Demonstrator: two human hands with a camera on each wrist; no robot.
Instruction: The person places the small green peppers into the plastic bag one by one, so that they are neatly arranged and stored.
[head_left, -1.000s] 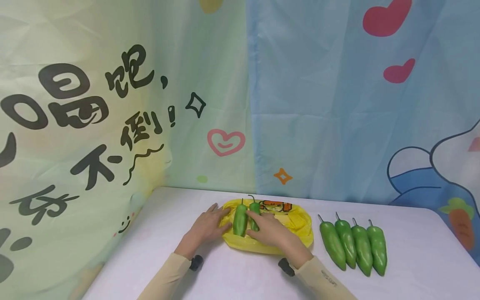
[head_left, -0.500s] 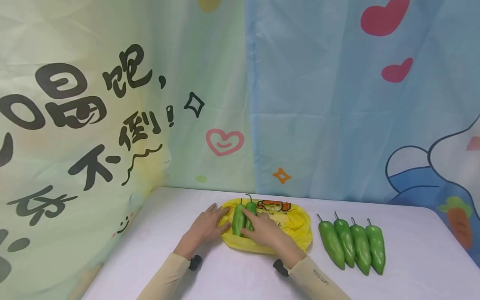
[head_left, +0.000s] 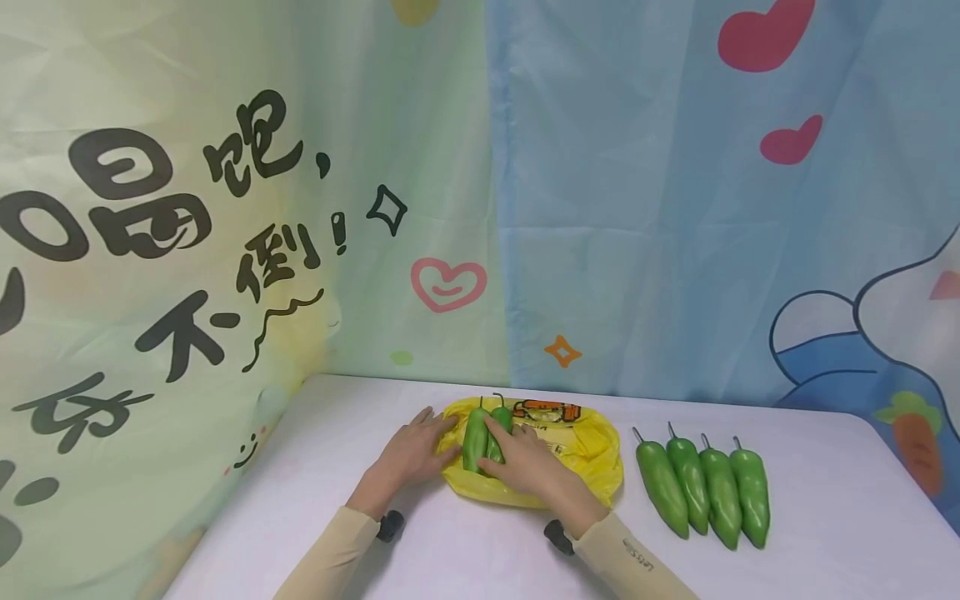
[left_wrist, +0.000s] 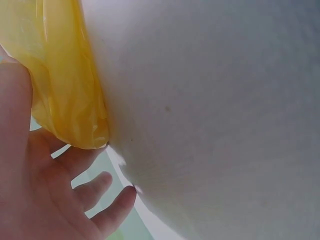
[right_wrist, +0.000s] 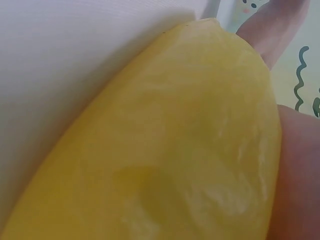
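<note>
A yellow plastic bag (head_left: 588, 467) lies on the table with its mouth spread wide. Two green chili peppers lie side by side in its left part: the left pepper (head_left: 476, 437) and the right pepper (head_left: 498, 423), stems pointing away. My right hand (head_left: 528, 458) holds the right pepper, index finger and thumb over it; its other fingers are hidden. My left hand (head_left: 412, 448) holds the bag's left rim. In the left wrist view the thumb lies on one side of the bag (left_wrist: 70, 85), and fingers (left_wrist: 82, 160) on the other. The bag (right_wrist: 165, 135) fills much of the right wrist view.
Several more green chili peppers (head_left: 705, 492) lie in a row on the white table (head_left: 450, 550) right of the bag. A printed cloth backdrop (head_left: 600, 208) hangs behind the table and along its left side.
My right hand has moved left with the right pepper, bringing it against the left pepper; the pepper has then dropped slightly. My left hand has stayed at the bag's rim.
</note>
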